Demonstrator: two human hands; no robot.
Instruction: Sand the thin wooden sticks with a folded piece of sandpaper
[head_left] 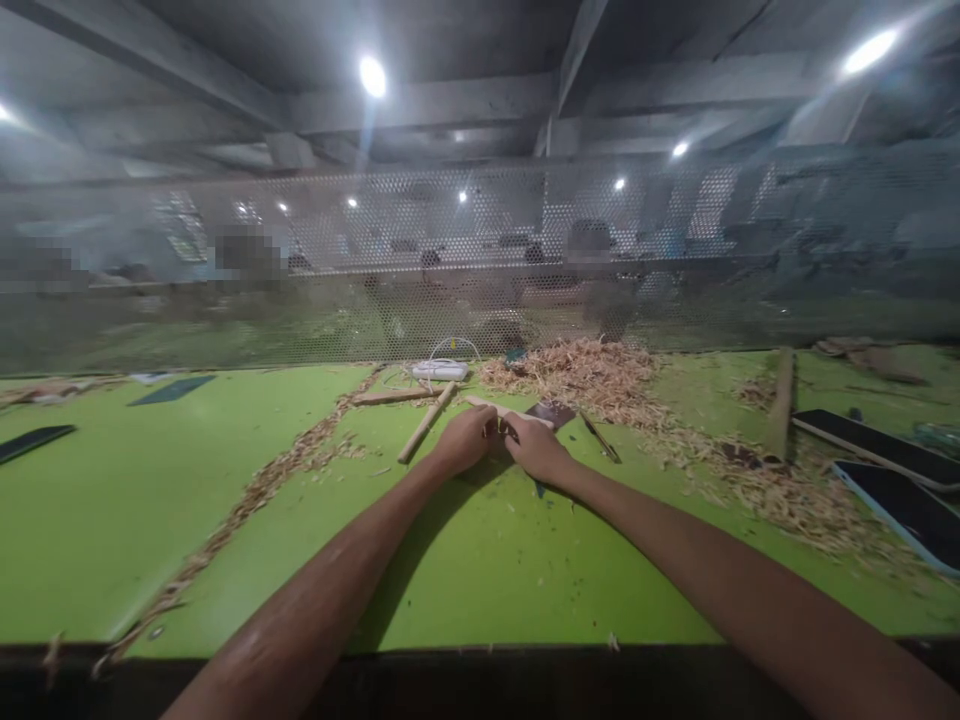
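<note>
Both of my hands meet over the middle of the green table, fingertips nearly together. My left hand (469,440) has its fingers curled in a pinch, and whatever lies in them is hidden. Similarly bent are the fingers of my right hand (536,448), turned inward with their contents hidden. A pale thin wooden stick (495,407) shows just beyond the knuckles; whether I grip it I cannot tell. Behind my right hand is a dark flat piece (555,413). A slim dark tool (598,438) lies to its right. Left of my left hand rests a wooden rod (427,424).
Wood shavings (585,370) heap at the back and trail right. A white power strip (439,370) with a cable sits by the perforated metal screen (465,300). Phones (904,510) lie at right, near an upright-looking wooden piece (782,405). Another flat wooden piece (397,396) lies left.
</note>
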